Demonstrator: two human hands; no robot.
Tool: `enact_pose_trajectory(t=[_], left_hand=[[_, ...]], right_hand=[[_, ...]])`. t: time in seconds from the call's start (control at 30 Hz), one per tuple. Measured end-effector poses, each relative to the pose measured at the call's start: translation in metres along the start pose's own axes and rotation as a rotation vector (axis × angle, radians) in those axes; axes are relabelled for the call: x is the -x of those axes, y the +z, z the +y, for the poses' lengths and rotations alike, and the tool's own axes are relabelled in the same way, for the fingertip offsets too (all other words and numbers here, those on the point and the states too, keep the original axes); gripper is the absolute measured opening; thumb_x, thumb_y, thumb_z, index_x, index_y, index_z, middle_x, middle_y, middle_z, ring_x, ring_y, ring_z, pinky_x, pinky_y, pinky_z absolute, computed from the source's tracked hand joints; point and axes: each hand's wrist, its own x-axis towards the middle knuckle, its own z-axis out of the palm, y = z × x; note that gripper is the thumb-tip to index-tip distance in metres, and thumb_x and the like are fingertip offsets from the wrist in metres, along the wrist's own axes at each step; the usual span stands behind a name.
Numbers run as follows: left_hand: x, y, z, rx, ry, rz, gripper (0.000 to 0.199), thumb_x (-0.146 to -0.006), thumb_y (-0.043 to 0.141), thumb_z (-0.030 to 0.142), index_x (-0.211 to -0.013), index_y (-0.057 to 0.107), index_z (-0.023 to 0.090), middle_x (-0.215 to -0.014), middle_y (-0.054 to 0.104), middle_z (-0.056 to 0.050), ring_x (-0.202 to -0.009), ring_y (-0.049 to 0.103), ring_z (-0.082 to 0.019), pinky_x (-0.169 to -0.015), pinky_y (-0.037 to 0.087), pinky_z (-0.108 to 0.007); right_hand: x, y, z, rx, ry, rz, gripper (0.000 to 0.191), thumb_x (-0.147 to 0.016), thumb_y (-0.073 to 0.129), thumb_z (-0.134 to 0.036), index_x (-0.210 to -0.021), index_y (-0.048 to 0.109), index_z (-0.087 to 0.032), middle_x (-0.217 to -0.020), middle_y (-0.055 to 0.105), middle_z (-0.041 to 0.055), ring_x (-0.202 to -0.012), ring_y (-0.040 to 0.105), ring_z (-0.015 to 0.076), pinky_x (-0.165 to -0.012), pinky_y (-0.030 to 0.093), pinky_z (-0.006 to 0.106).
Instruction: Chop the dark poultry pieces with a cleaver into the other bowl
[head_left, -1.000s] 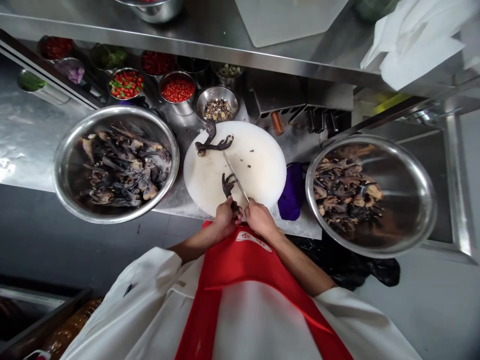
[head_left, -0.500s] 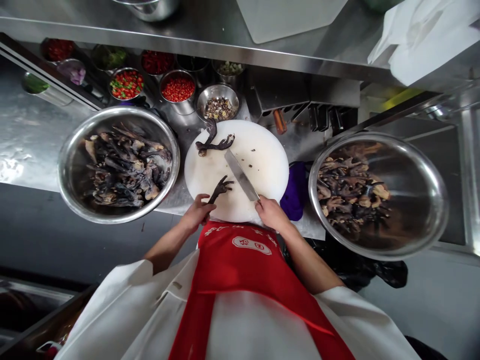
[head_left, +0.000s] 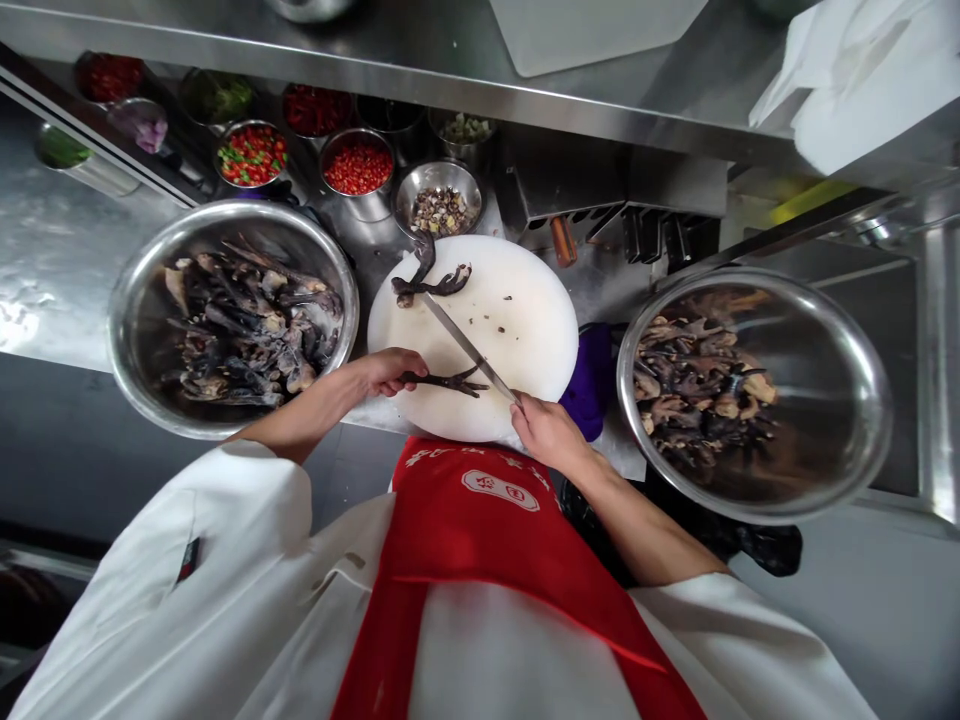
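Observation:
My left hand [head_left: 391,372] grips a dark chicken foot [head_left: 452,381] by its leg end, with the toes pointing right over the round white cutting board [head_left: 409,415]. In my right hand [head_left: 546,428] is the handle of a cleaver [head_left: 466,345]. Its blade slants up and left across the board, edge-on to me, close beside the toes of the held foot. Near the blade's tip, more dark chicken feet [head_left: 427,285] lie at the board's upper left. Small dark scraps [head_left: 501,329] are scattered on the board's right half.
A steel bowl [head_left: 120,350] of dark feet stands at left, and another steel bowl [head_left: 862,400] with cut pieces at right. Behind are tins of chopped red chillies [head_left: 358,168] and a knife rack [head_left: 622,190]. A steel shelf edge [head_left: 420,75] overhangs them. A purple cloth [head_left: 592,385] lies beside the board.
My left hand has moved up slightly and turned the chicken foot from slanting upward to nearly level. The cleaver has swung left and rolled edge-on. An additional scrap shows on the board.

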Motion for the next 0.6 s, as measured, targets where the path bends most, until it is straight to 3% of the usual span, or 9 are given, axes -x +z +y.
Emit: enact_pose_trajectory(t=[0.17,0.33,0.47,0.6], left_hand=[[0.011,-0.005,0.005,-0.049,0.026,0.083,0.014,-0.064,0.071,0.023,-0.068,0.059,0.017,-0.047,0.048,-0.001,-0.032,0.018,-0.003,-0.034,0.004,-0.016],[0.027,-0.014,-0.013,-0.285,0.337,0.271,0.016,-0.071,0.066,0.029,-0.083,0.062,0.019,-0.052,0.054,0.000,-0.037,0.031,-0.008,-0.037,0.017,-0.020],[0.014,0.015,-0.055,-0.337,0.557,0.457,0.034,-0.076,0.063,0.032,-0.109,0.058,0.023,-0.067,0.060,0.001,-0.057,0.051,-0.013,-0.052,0.036,-0.022],[-0.018,0.058,-0.089,-0.149,0.491,0.410,0.021,-0.084,0.054,0.036,-0.097,0.054,0.019,-0.066,0.056,0.001,-0.056,0.048,-0.011,-0.055,0.037,-0.022]], right_hand=[[-0.003,0.015,0.014,0.125,0.060,-0.131,0.026,-0.095,0.035,-0.025,-0.102,0.059,-0.016,-0.088,0.069,0.0116,-0.075,0.065,0.0226,-0.063,0.035,0.028],[-0.001,0.012,0.024,0.039,0.070,-0.129,0.026,-0.095,0.036,-0.026,-0.096,0.060,-0.017,-0.086,0.070,0.0102,-0.076,0.065,0.0211,-0.066,0.035,0.028],[0.009,0.014,0.023,-0.096,0.134,-0.016,0.029,-0.096,0.033,-0.030,-0.092,0.059,-0.018,-0.080,0.069,0.0077,-0.075,0.064,0.0203,-0.068,0.038,0.027],[0.031,0.026,0.014,-0.171,0.088,0.029,0.033,-0.097,0.029,-0.033,-0.103,0.058,-0.018,-0.087,0.069,0.0073,-0.080,0.064,0.0205,-0.073,0.041,0.028]])
